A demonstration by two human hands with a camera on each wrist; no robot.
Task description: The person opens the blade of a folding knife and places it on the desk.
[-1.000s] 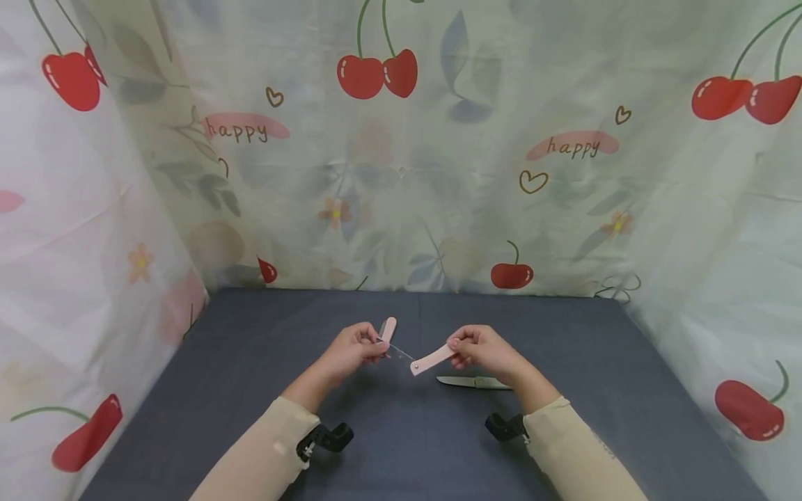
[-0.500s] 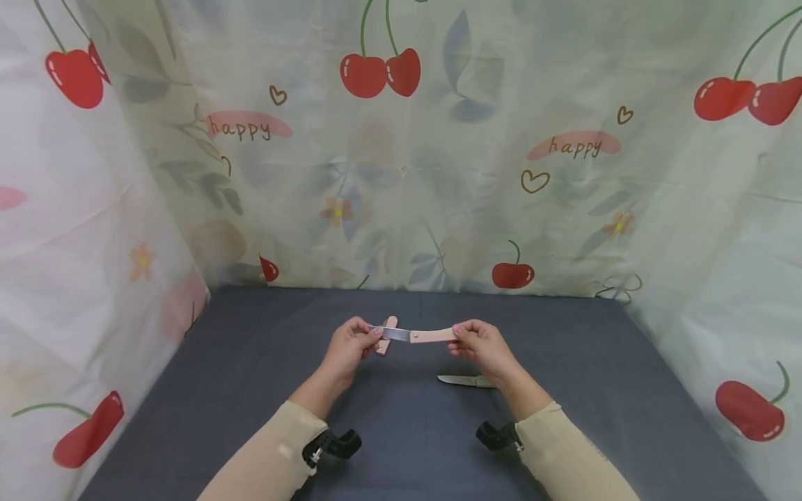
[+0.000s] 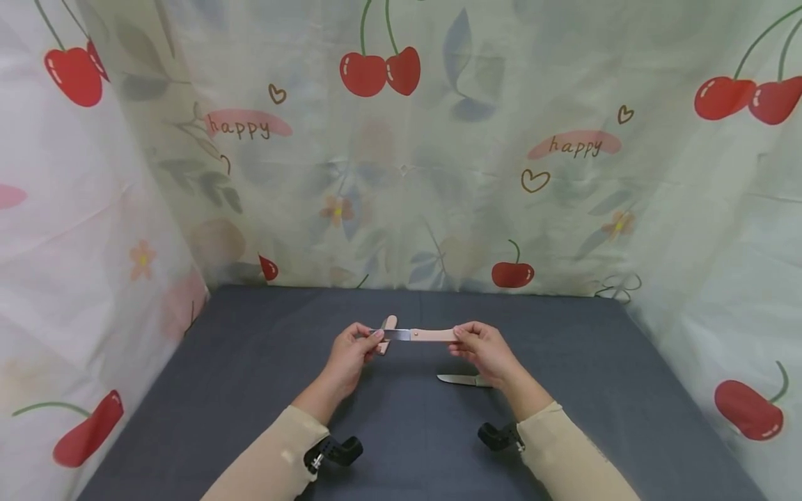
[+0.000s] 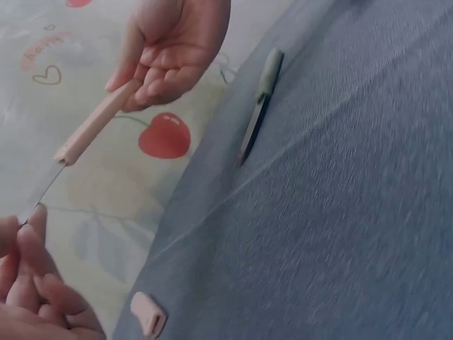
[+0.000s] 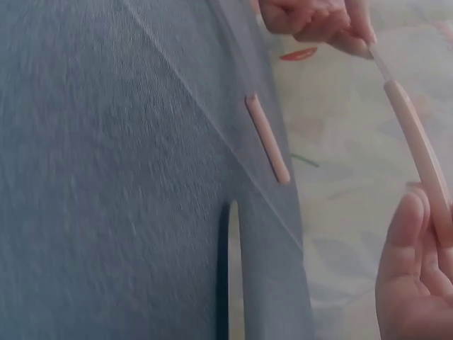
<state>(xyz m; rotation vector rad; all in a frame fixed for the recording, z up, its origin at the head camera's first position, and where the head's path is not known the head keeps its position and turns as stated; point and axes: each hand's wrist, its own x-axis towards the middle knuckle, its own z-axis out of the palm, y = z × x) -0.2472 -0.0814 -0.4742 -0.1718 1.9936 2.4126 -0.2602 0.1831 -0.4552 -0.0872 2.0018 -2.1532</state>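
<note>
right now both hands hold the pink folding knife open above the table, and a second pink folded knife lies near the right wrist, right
Not quite. The knife on the table near the right hand is green-handled with its blade out, as the head view shows. The left hand and right do hold the pink knife open.

Makeshift recording booth – cherry-print curtains (image 3: 401,174) on three sides, grey cloth-covered table (image 3: 250,390)

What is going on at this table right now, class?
A person holds a folding knife level above the dark table. The left hand pinches the tip of its metal blade, and the right hand grips the pink handle. The knife is opened out straight. A second pink piece lies on the table behind the left hand, and a green-handled knife lies near the right wrist.
</note>
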